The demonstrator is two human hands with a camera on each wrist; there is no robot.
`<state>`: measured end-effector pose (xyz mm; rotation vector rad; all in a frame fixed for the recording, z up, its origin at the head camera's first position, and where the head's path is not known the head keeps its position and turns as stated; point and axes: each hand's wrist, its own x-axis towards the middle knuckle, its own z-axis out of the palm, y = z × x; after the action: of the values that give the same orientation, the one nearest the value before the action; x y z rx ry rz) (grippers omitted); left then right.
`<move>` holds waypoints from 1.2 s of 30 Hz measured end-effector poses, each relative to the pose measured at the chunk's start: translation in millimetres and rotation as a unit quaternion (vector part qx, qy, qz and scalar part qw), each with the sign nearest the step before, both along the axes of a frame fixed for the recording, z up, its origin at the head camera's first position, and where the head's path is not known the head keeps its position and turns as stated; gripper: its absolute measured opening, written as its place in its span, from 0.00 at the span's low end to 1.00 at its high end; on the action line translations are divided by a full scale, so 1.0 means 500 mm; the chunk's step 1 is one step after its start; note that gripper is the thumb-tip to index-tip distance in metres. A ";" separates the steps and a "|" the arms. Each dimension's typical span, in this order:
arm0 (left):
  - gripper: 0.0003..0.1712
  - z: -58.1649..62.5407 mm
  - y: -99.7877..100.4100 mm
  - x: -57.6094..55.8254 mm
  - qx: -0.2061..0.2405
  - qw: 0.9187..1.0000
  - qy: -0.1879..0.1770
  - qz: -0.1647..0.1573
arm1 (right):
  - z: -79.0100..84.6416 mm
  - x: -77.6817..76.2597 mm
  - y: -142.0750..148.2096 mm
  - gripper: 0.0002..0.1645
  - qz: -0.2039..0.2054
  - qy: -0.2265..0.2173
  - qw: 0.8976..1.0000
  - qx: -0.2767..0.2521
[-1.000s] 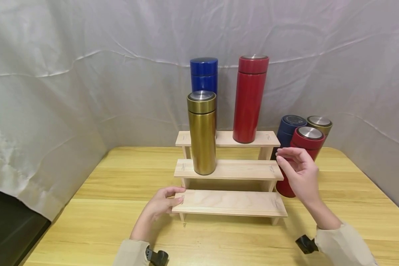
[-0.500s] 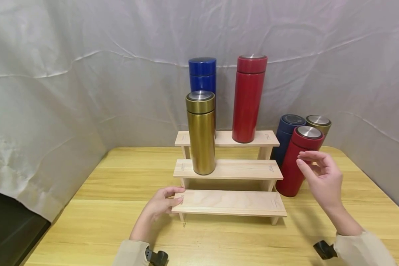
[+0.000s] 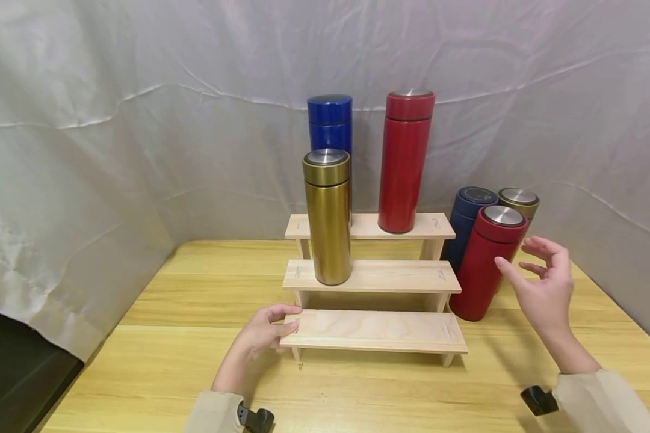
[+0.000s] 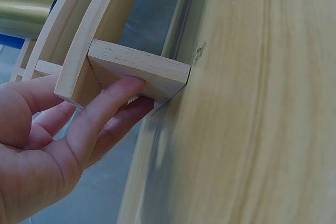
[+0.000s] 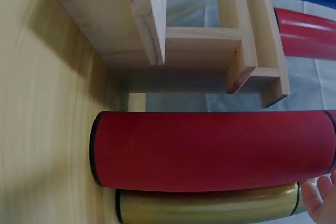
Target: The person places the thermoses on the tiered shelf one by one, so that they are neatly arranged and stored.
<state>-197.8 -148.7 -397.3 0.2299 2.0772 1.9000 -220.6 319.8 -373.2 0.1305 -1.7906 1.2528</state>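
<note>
My left hand grips the left end of the lowest step of a three-tier wooden display stand. Its thumb lies over the step, and in the left wrist view the fingers press on the stand's end leg. To the right of the stand, my right hand hovers with fingers spread in a loose curve beside an upright red thermos flask. In the right wrist view, fingertips show at that flask's upper end, partly cut off. Behind it stand a dark blue flask and a gold one.
On the top tier stand a blue flask, partly hidden, and a red flask. Another gold flask occupies the middle tier's left. A pale cloth hangs behind the wooden table. Something black lies lower left.
My right hand has moved away rightward from the stand's right end, past the front of the red flask to its right side, its fingers spreading wider. The left hand has stayed put.
</note>
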 end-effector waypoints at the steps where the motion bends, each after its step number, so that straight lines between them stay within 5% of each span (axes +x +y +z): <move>1: 0.20 0.000 0.000 0.000 0.000 1.000 0.000 0.000 | -0.030 -0.027 0.031 0.40 0.002 0.000 1.000 0.003; 3: 0.20 0.000 0.000 0.000 0.000 1.000 0.000 0.000 | -0.090 -0.083 0.093 0.45 0.003 -0.002 1.000 0.009; 7: 0.20 0.000 0.000 0.000 -0.005 1.000 0.002 0.001 | -0.123 -0.121 0.129 0.50 -0.019 -0.037 0.998 0.051; 25: 0.20 0.002 -0.001 0.002 -0.004 1.000 0.001 -0.001 | -0.143 -0.136 0.092 0.55 -0.010 -0.147 0.988 0.042; 36: 0.20 0.001 0.000 0.002 -0.002 1.000 -0.001 0.002 | -0.147 -0.137 0.088 0.52 0.003 -0.154 0.987 0.043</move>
<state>-196.9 -148.5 -396.8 0.2240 2.0818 1.8976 -289.2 363.9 -446.5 -0.0111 -2.1102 1.2523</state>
